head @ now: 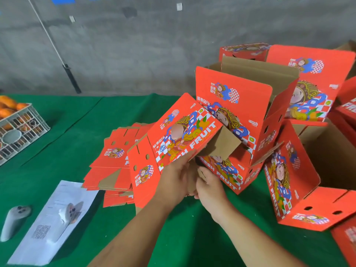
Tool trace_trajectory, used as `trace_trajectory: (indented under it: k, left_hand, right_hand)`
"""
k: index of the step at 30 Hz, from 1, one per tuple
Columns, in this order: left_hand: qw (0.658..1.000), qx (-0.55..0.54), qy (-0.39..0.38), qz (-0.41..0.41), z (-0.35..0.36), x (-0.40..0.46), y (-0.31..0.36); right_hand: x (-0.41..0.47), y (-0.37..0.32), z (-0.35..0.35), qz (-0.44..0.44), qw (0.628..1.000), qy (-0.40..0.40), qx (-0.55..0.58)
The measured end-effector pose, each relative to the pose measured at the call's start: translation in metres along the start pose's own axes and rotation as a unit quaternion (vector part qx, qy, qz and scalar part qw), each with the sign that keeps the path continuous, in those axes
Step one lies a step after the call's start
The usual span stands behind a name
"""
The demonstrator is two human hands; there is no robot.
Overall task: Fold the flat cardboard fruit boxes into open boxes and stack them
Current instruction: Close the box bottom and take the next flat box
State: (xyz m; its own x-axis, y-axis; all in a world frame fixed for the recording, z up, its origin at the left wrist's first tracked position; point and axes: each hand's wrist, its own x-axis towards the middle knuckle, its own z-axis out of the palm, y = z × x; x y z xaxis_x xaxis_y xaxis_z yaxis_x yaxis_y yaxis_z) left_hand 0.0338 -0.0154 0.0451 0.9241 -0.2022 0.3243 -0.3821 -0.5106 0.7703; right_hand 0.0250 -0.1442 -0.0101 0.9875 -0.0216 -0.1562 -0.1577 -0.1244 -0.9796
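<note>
Mid-fold, I judge: my left hand grips the half-opened box above the flat stack, right hand curled on its brown flap; next, tuck bottom flaps, then stack it on the finished boxes.

Both hands, left and right, grip half-folded red box over green table.

Both my bare forearms reach toward one o'clock. My left hand curls its grip round an edge; my right hand pinches beside it, nearly touching.
</note>
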Motion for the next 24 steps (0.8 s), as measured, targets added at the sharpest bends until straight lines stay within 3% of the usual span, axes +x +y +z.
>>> trace_trajectory:
  k: [4,7,10,13,16,19,22,24]
  left_hand:
    - [0.996,0.059,0.035,0.056,-0.018,0.0,-0.009]
    - [0.985,0.153,0.046,0.063,-0.031,0.005,-0.007]
    - [0.928,0.335,0.105,0.123,-0.054,0.009,-0.01]
    - [0.905,0.367,0.133,0.167,-0.077,0.009,-0.027]
    - [0.9,0.363,0.179,0.159,-0.086,0.006,-0.049]
    - [0.901,0.34,0.256,0.083,-0.092,0.001,-0.067]
    - [0.893,0.253,0.348,-0.134,-0.098,-0.014,-0.083]
    - [0.873,0.185,0.351,-0.283,-0.097,-0.031,-0.096]
  right_hand:
    - [0.009,0.013,-0.015,-0.048,0.992,0.056,-0.097]
    - [0.016,0.018,-0.028,-0.033,0.988,0.116,-0.101]
    - [0.02,0.013,-0.049,0.023,0.984,0.169,-0.042]
    - [0.019,0.009,-0.069,0.019,0.982,0.185,-0.036]
    - [0.015,0.008,-0.069,0.005,0.985,0.162,-0.055]
    - [0.013,0.014,-0.064,0.002,0.986,0.162,-0.051]
    - [0.012,0.013,-0.059,0.013,0.986,0.168,-0.017]
    - [0.011,0.011,-0.057,0.011,0.987,0.162,0.008]
